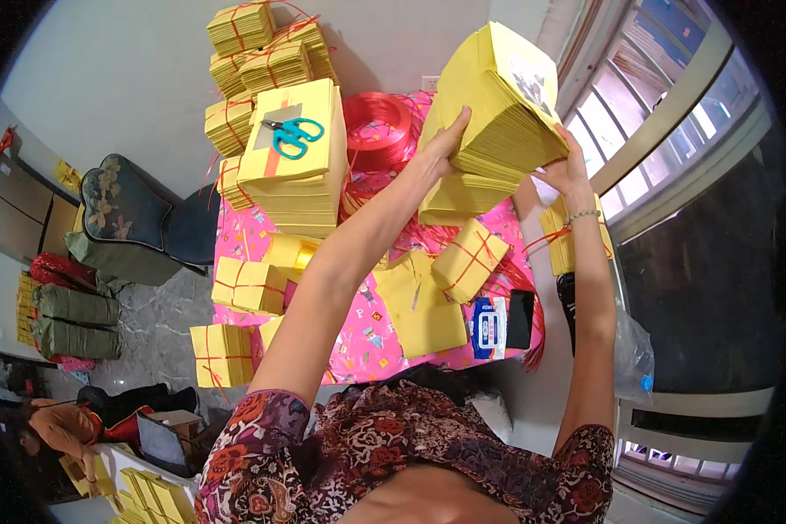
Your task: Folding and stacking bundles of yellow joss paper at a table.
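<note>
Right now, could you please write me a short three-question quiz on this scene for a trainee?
1. True or false: both hands hold the thick stack of yellow paper up above the pink table.
2. What lies on top of the tall yellow pile near the wall?
A. a phone
B. blue-handled scissors
C. a cup
3. Fill in: the small yellow bundles on the table are tied with ____ string.

Key
1. True: the left hand grips the stack's left side and the right hand its right side.
2. B: the scissors.
3. Red, as on the bundle below the raised stack.
</note>
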A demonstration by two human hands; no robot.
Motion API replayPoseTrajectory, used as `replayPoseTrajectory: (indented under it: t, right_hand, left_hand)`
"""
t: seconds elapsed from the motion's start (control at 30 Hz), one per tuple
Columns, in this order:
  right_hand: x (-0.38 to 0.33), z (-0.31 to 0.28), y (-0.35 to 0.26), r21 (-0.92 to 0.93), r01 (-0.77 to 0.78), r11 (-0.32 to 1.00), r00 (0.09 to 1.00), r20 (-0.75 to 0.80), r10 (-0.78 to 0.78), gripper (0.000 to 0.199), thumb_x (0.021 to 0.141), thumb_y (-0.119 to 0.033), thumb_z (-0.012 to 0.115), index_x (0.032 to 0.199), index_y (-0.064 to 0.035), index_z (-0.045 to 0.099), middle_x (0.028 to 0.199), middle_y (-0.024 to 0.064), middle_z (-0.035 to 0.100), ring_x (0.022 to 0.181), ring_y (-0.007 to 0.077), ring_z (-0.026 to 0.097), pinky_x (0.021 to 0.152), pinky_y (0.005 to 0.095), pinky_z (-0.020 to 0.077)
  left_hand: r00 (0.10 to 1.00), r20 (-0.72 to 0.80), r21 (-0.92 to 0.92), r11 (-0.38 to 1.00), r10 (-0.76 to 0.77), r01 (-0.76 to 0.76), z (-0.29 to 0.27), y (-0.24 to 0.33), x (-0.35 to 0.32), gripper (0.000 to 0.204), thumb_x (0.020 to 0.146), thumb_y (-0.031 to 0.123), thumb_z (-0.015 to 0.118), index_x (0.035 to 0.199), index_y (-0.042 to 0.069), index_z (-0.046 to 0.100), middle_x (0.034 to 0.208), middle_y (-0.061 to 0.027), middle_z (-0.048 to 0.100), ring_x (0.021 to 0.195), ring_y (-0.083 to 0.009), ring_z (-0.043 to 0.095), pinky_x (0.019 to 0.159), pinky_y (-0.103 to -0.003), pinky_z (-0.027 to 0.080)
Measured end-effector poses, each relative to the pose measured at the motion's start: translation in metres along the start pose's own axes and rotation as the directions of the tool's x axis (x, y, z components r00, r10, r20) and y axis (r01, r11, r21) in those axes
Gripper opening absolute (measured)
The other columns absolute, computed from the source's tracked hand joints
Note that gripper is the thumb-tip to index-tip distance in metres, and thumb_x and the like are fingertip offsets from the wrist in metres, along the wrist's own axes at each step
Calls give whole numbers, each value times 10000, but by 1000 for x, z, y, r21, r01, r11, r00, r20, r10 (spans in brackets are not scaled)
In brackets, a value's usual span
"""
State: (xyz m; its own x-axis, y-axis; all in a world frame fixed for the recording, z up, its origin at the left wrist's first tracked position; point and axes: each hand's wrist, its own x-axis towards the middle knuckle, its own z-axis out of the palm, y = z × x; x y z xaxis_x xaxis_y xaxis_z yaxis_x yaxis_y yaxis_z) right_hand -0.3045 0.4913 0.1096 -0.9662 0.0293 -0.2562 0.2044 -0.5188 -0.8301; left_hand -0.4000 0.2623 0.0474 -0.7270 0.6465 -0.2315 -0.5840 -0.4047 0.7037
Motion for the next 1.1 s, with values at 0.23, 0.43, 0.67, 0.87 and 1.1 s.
replayPoseTrajectory:
  t: [0.23,0.43,0.67,0.87,1.1]
  right_hand:
    - [-2,7,-3,-38,-6,999,997,-71,3,547,804,-480,571,1231,-140,522,1198,78,534,1095,271,478,940,558,313]
    - [3,20,-9,-76,-38,996,992,-123,29,572,760,-505,609,1199,-145,538,1193,74,536,1106,268,461,927,531,312]
    - [13,33,-6,-127,-40,991,992,-126,24,574,726,-474,653,1181,-145,536,1192,95,510,1108,270,440,893,551,310]
    - [9,40,-7,-183,-29,983,983,-183,-5,610,697,-490,677,1175,-137,540,1155,94,518,1070,269,452,878,529,320]
    - [13,44,0,-194,3,981,974,-222,-47,617,688,-500,685,1158,-122,552,1116,95,532,1038,256,456,891,510,321]
  left_hand:
    - [999,-42,49,999,6,-3,4,-6,-1,858,747,699,534,1375,145,347,1380,-105,411,1258,-279,392,1006,-528,327]
    - [969,-212,169,981,127,-91,-13,-7,15,848,789,646,544,1374,74,323,1347,-138,427,1210,-276,445,978,-473,386]
    - [885,-371,500,863,282,-66,-21,1,-9,844,820,565,536,1253,-147,401,1261,-274,478,1188,-348,454,962,-409,379]
    - [513,100,895,147,853,-420,0,-13,-135,446,770,233,648,1161,42,552,1090,-160,570,1040,-337,494,922,-392,380]
    - [369,451,848,-519,813,105,-67,55,-267,514,654,250,778,1127,199,583,1137,-58,519,1099,-277,431,933,-447,335]
